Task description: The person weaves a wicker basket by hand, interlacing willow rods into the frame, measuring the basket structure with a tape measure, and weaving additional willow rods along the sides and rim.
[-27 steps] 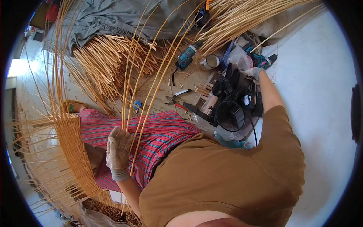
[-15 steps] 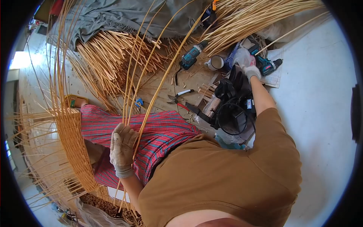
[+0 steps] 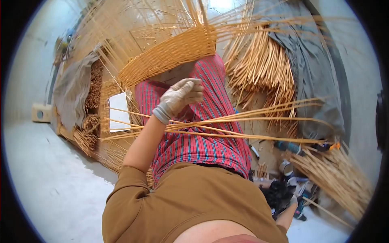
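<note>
My left hand (image 3: 182,96), in a pale glove, is over my lap with its fingers together and loosely bent; nothing shows in it. Several long wicker rods (image 3: 227,120) lie crosswise over the red striped cloth (image 3: 210,152) on my legs, passing beneath that wrist. Beyond my knees stands a curved woven wicker wall (image 3: 170,54) with upright stakes fanning out. My right hand (image 3: 293,200), also gloved, reaches down at the lower right, beside a black bag-like object (image 3: 278,194) and a drill (image 3: 300,208). Its fingers are too small and hidden to make out.
Cut rods (image 3: 263,67) are piled at the upper right beside a grey cloth (image 3: 314,81). A long bundle of rods (image 3: 336,174) lies at the right near a mug (image 3: 286,168). On the left are a white sheet (image 3: 118,111) and dark rod bundles (image 3: 94,87).
The view has swung round toward the woven wall. The loose rods now show lying across my lap under the left wrist. My right hand remains among the tools, farther toward the edge.
</note>
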### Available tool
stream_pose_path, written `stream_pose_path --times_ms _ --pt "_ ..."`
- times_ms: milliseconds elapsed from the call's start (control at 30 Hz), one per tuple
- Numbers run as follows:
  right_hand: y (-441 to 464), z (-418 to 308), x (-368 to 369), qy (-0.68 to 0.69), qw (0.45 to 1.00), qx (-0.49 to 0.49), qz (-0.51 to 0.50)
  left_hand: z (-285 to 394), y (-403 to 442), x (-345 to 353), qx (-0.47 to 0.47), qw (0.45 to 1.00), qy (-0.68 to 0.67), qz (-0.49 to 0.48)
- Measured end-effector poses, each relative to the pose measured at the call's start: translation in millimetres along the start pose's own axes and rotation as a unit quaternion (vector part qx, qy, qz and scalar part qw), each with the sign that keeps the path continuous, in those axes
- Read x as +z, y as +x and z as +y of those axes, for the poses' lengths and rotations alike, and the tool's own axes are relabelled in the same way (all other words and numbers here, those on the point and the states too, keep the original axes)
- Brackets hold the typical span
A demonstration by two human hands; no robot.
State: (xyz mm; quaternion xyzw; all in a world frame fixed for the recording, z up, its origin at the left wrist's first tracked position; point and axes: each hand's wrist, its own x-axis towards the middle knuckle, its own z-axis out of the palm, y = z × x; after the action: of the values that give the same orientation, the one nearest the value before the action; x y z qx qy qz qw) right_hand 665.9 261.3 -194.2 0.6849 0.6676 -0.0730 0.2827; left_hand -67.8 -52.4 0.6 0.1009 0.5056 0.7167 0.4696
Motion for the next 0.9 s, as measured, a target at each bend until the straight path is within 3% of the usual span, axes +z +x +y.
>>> stream_pose_path --times_ms 67,133,200,233,267,300,333,367,400,433,500,600,633,700,767,833,900 --pt "-7 20 -25 -0.072 0.996 0.007 -0.053 18 -8 -29 0.024 0.995 0.002 0.102" --pt "-14 0 -68 -0.144 0.983 0.023 -0.111 29 -11 -95 0.056 0.987 -0.057 0.139" --pt "11 -19 -107 -0.075 0.990 -0.051 0.109 47 -17 -152 0.129 0.973 -0.086 0.171" --pt "1 -44 -154 -0.135 0.957 -0.192 0.168 56 -19 -174 0.150 0.951 -0.098 0.251" --pt "-13 -91 -196 -0.077 0.949 -0.227 0.206 66 -21 -196 0.170 0.923 -0.110 0.329" --pt "-59 -159 -252 0.112 0.900 -0.351 0.234 73 -23 -226 0.173 0.921 -0.118 0.328" --pt "-110 -228 -298 0.192 0.831 -0.439 0.282 76 -23 -259 0.199 0.897 -0.136 0.371" --pt "-138 -288 -322 0.318 0.792 -0.470 0.226 74 -22 -282 0.225 0.868 -0.154 0.415" --pt "-170 -341 -349 0.312 0.805 -0.477 0.163 75 -20 -296 0.230 0.862 -0.166 0.420" --pt "-208 -393 -368 0.245 0.744 -0.572 0.246 77 -18 -311 0.245 0.834 -0.176 0.461" --pt "-230 -490 -376 0.169 0.659 -0.662 0.314 76 -23 -338 0.265 0.796 -0.194 0.507" --pt "-261 -634 -386 0.148 0.602 -0.725 0.301 82 0 -366 0.278 0.792 -0.065 0.540" --pt "-257 -682 -386 0.137 0.601 -0.721 0.318 74 4 -395 0.263 0.822 0.002 0.506" --pt "-258 -759 -383 0.103 0.612 -0.691 0.369 76 17 -383 0.348 0.812 -0.034 0.467" --pt "-264 -804 -384 0.090 0.630 -0.653 0.411 74 23 -392 0.321 0.861 0.046 0.392" --pt "-266 -824 -384 -0.062 0.763 -0.614 0.195 57 32 -413 0.181 0.839 0.240 0.453" --pt "-256 -828 -385 -0.055 0.747 -0.620 0.231 50 33 -416 0.238 0.886 0.112 0.382"
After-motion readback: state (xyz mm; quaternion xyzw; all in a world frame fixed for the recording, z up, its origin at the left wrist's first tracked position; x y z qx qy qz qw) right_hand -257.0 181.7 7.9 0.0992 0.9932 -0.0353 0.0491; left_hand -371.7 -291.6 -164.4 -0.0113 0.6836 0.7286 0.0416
